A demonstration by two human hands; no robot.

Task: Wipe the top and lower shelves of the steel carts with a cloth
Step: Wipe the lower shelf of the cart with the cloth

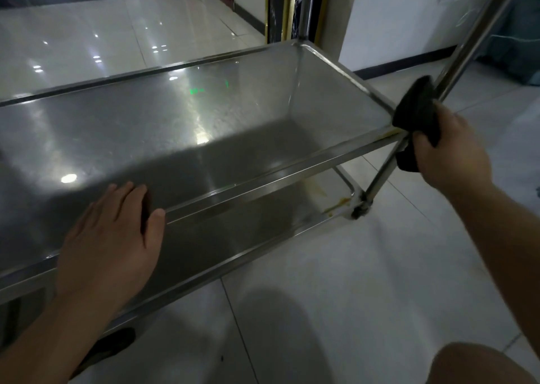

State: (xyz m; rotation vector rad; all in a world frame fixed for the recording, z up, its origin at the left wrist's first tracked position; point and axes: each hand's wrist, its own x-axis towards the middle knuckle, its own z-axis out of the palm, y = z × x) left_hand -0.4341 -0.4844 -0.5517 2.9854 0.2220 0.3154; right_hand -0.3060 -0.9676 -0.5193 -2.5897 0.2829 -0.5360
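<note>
**Dark cloth at the cart's corner post**

At the near right corner of the steel cart (204, 126), the right hand (450, 147) grips a dark cloth (418, 112), its fingers curled round the bunched fabric. The cloth is wrapped against the slanted steel post (467, 42) just where the post meets the corner of the upper shelf (146, 120). Part of the cloth hangs below the hand, beside the lower stretch of the same post.

On the cart's near rim, well to the left of that corner, the left hand (111, 237) rests flat, fingers straight and reaching onto the shelf surface, thumb lying along the rim; it holds nothing.

Below the upper shelf sits the lower shelf (233, 231), with yellowish stains (336, 205) near its right corner, close to the foot of the post. The upper shelf's shiny surface shows light reflections and a small green glint.

Around the cart lies a pale tiled floor (350, 281). Beyond the cart's far right corner stand a white wall (394, 18) with a dark skirting and a gold-framed panel (280, 6). A bare knee (479, 366) shows in front of the cart, bottom right.
</note>
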